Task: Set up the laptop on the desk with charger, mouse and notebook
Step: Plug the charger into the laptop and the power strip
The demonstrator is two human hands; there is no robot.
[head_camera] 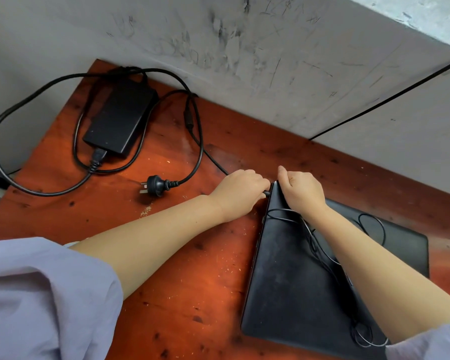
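- Scuffed grey wall (244,48), pen/scratch marks all over it, backs a red-brown wooden desk (182,281); desk varnish worn, pale specks + dark knots showing.
- Closed black laptop (291,281) lies right of centre, matte lid dusty, corners rounded, set at an angle to the desk edge.
- Left hand (240,189) curled round the DC cable end (266,194) at the laptop's far left corner; the plug tip itself is hidden, so can't tell if it's seated.
- Right hand (303,190) grips that same corner from above, thumb up, steadying the laptop.
- Step in hand, prob.: plugging charger lead into the laptop's side port.
- Power brick (120,118): flat black rectangular block, smooth plastic, far left near the wall; thick rubbery mains cable (0,141) loops round it and off the desk edge.
- Wall plug (155,185) lies loose on the desk, pins bare, so not in a socket.
- Thin black wire (322,245) trails across the lid under the right forearm, coiled near the lower edge; poss. the mouse lead, mouse not in view. No notebook seen.
- Next needs: push connector straight in while right hand braces, then take the wall plug to a socket.
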